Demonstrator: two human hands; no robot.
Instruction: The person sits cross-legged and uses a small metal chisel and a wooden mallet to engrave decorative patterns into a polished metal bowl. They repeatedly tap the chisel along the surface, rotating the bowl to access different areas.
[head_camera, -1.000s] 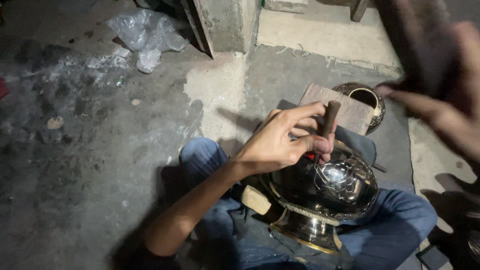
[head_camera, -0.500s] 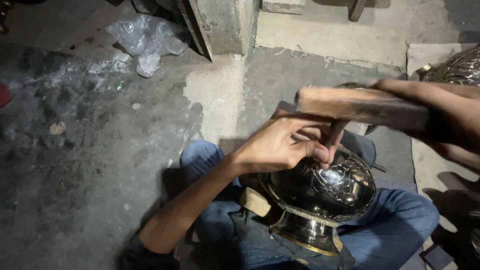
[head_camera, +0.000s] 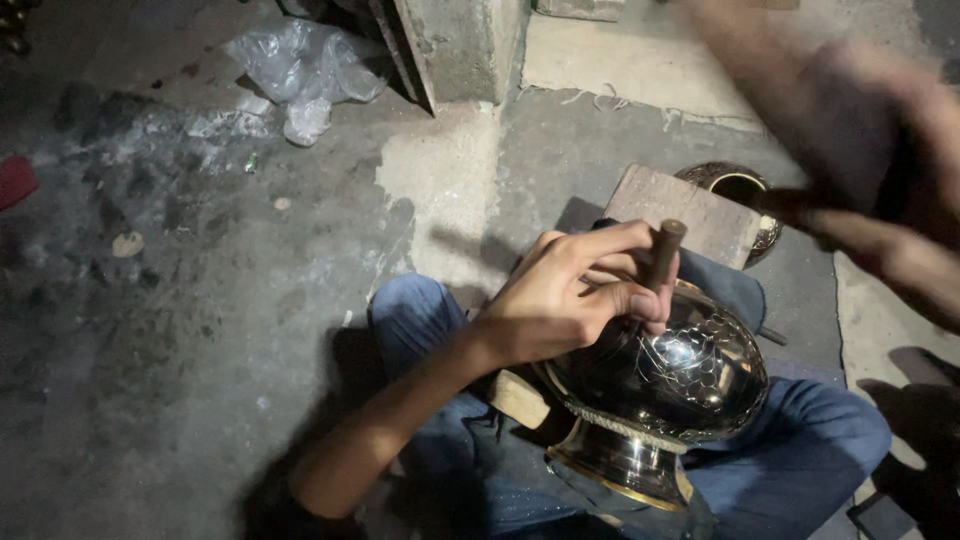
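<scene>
Bowl: polished dark metal, rounded, scale-patterned. Left hand pinches a thin wooden-handled punch against it. Right hand blurred; grip indeterminate.

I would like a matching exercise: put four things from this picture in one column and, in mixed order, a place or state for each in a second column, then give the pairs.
Column one:
1. metal vessel
2. punch tool
3. plastic bag
4. wooden block

Column two:
A. crumpled on the floor, far left
B. lying on its side in the lap
C. flat on the floor behind the knees
D. upright in the left hand

Pairs: 1-B, 2-D, 3-A, 4-C
</scene>
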